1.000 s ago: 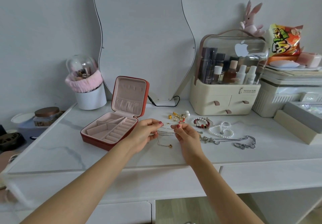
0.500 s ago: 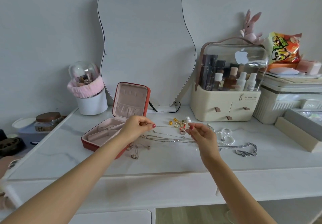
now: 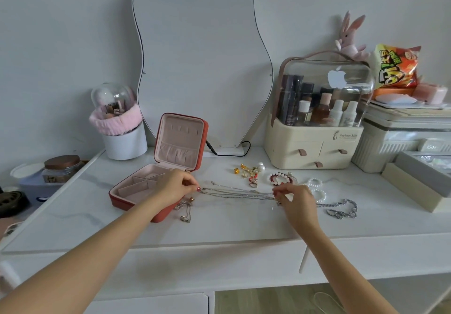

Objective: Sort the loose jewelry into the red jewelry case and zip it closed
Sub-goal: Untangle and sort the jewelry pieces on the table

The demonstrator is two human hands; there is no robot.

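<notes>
Mid-frame, the left hand and right hand each pinch an end of the thin necklace. Best keep it straight, then lower it slowly into the red case.

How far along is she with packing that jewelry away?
Barely begun. The red case stands open, its visible compartments empty. Both hands, left and right, pinch a thin chain stretched between them. Rings, bracelets and a heavier chain still lie loose; zipping comes last.

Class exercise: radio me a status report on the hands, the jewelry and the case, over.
Left hand and right hand each pinch an end of the thin chains, stretched between them. Red jewelry case open. Rings, bracelets still loose.
</notes>
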